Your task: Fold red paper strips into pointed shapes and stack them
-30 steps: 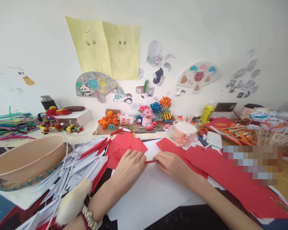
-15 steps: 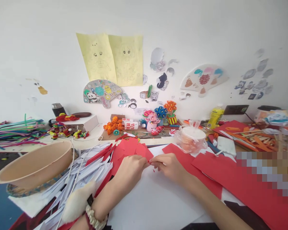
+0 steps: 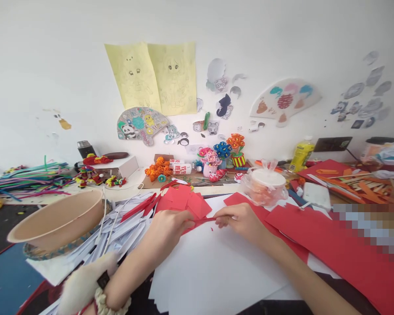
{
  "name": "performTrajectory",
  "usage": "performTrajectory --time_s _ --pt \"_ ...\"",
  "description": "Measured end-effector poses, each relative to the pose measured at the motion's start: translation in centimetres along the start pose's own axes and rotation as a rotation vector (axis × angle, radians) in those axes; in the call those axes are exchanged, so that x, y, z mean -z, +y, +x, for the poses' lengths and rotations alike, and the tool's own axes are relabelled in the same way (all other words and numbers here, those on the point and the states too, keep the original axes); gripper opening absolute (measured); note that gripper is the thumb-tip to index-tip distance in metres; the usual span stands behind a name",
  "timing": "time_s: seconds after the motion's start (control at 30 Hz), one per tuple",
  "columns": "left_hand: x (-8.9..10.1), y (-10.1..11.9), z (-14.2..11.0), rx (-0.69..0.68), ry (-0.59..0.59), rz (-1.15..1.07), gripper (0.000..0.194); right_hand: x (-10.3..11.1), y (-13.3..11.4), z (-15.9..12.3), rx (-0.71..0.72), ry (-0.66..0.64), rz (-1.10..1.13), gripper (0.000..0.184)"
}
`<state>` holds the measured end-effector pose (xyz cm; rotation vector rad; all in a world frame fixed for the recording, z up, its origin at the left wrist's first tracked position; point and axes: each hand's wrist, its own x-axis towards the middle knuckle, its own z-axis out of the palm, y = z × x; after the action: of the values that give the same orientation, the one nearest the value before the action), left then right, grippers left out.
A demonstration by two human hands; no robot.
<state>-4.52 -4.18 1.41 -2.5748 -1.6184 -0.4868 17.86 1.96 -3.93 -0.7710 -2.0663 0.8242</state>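
Between my hands a narrow strip of red paper (image 3: 205,220) is held just above a stack of white paper (image 3: 213,267). My left hand (image 3: 174,225) pinches its left end, and my right hand (image 3: 237,221) grips its right end between thumb and fingers. A tiny red scrap (image 3: 212,229) lies on the white sheets below the strip. Right behind my left hand is a pile of red paper squares (image 3: 180,199). Larger red sheets (image 3: 318,236) spread to the right, partly under my right forearm.
On the left stand a beige basin (image 3: 59,218) and a heap of folded white paper strips (image 3: 126,229). A lidded white tub in a plastic bag (image 3: 266,181) sits behind my right hand. Pipe-cleaner flowers (image 3: 210,159) line the back, with a yellow bottle (image 3: 301,154) farther right.
My hands have moved apart, my left hand to the left and my right hand slightly right. More of the red strip now shows stretched between them. The camera view has shifted a little.
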Motion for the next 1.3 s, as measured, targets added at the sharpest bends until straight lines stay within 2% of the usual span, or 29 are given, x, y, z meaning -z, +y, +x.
performTrajectory --time_s 0.13,0.27,0.33,0.4,0.47,0.57,0.67,0.83,0.97,1.1,1.2,1.27,1.3 --pt "2.4 -2.2 -1.1 0.297 0.064 0.163 0.024 0.3 -0.1 0.2 -0.081 0.14 -0.027 0.019" --pt "3.8 -4.9 -2.6 0.497 0.104 0.494 0.033 -0.1 0.5 0.4 -0.108 0.126 -0.098 0.023" --pt "3.7 -5.5 -2.9 0.442 0.084 0.661 0.035 -0.4 0.8 0.4 -0.1 0.088 -0.126 0.022" --pt "2.9 -5.3 -2.2 0.398 0.086 0.727 0.032 -0.5 0.9 0.4 -0.097 0.055 -0.146 0.022" --pt "1.7 -4.7 -0.6 0.363 0.088 0.686 0.03 -0.5 0.9 0.3 -0.104 0.025 -0.158 0.023" --pt "-0.7 -3.7 2.9 0.389 -0.004 0.482 0.026 -0.3 0.8 0.3 -0.133 0.004 -0.161 0.023" --pt "-3.0 -3.7 5.8 0.418 -0.017 0.435 0.034 -0.2 0.8 0.4 -0.158 0.011 -0.157 0.023" --pt "-4.8 -5.1 7.2 0.488 -0.036 0.357 0.031 -0.3 1.0 0.5 -0.141 0.016 -0.161 0.023" --pt "-4.4 -5.8 6.8 0.501 0.007 0.262 0.018 -0.5 1.5 0.3 -0.138 0.02 -0.159 0.023" --pt "-2.3 -5.5 6.9 0.451 0.096 0.106 0.012 -0.7 1.6 0.9 -0.174 0.096 -0.087 0.024" --pt "-0.8 -4.6 7.1 0.339 0.086 -0.085 0.018 -1.0 0.8 2.3 -0.227 0.206 0.078 0.034" --pt "-0.5 -3.7 7.1 0.242 0.082 -0.213 0.024 -1.2 -0.1 3.6 -0.241 0.247 0.237 0.044" --pt "-0.6 -3.2 7.1 0.16 0.108 -0.379 0.024 -1.4 -0.5 4.2 -0.238 0.246 0.331 0.046"
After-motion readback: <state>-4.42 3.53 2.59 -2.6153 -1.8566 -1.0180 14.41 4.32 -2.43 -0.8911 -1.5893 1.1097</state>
